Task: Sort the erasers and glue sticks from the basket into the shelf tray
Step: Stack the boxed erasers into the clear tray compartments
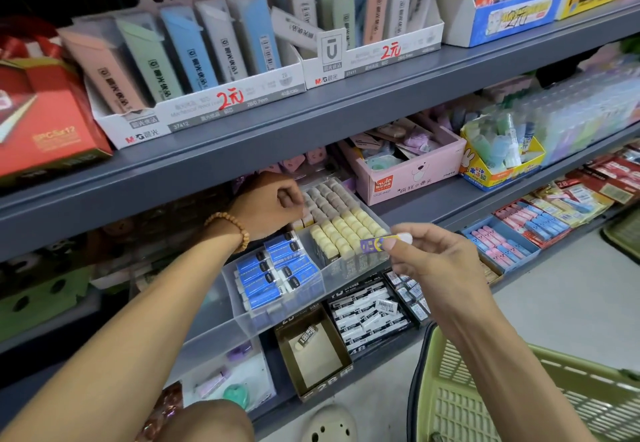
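Eraser (pixel 375 244): small, light, rubbery; pinched at its white end by right hand (pixel 429 258) fingers (pixel 393 243).
Left hand (pixel 273 206): fingers curled over shelf tray (pixel 242 306); any hold hidden.

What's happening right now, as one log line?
right hand: pinches eraser | left hand: curled over tray | basket: below right

Two hands (pixel 273 206), one eraser (pixel 384 243) held, one clear tray (pixel 242 306), one green basket (pixel 519 396), one pink box (pixel 412 178), three shelves (pixel 311 122) counted.
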Action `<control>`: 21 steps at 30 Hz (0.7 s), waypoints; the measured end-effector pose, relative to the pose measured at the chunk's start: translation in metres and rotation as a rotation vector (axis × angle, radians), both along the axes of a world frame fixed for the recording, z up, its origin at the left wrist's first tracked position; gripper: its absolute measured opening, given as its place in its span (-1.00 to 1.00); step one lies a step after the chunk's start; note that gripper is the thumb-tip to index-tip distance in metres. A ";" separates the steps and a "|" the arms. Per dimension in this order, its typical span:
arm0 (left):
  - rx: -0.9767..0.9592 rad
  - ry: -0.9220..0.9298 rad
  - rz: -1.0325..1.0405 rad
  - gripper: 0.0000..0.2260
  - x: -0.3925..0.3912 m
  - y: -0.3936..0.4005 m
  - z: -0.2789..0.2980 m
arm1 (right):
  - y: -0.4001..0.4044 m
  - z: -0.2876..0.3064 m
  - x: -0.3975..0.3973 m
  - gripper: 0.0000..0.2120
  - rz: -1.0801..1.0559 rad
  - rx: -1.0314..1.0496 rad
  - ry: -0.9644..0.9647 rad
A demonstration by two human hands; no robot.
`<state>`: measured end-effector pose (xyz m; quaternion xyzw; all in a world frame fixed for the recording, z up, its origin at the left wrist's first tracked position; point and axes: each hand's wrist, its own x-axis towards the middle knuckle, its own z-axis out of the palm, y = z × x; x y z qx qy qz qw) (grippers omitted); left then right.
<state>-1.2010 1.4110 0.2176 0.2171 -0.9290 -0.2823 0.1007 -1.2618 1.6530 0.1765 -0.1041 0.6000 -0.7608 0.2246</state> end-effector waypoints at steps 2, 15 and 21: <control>0.105 0.100 -0.012 -0.93 0.008 0.016 0.006 | -0.003 0.008 0.001 -0.85 0.031 0.022 0.051; 0.586 0.282 -0.147 -0.77 0.028 0.078 0.019 | -0.011 0.023 0.017 -0.93 0.045 0.045 0.114; 0.709 0.276 -0.135 -0.87 0.032 0.077 0.026 | -0.014 0.022 0.021 -0.90 0.114 0.099 0.130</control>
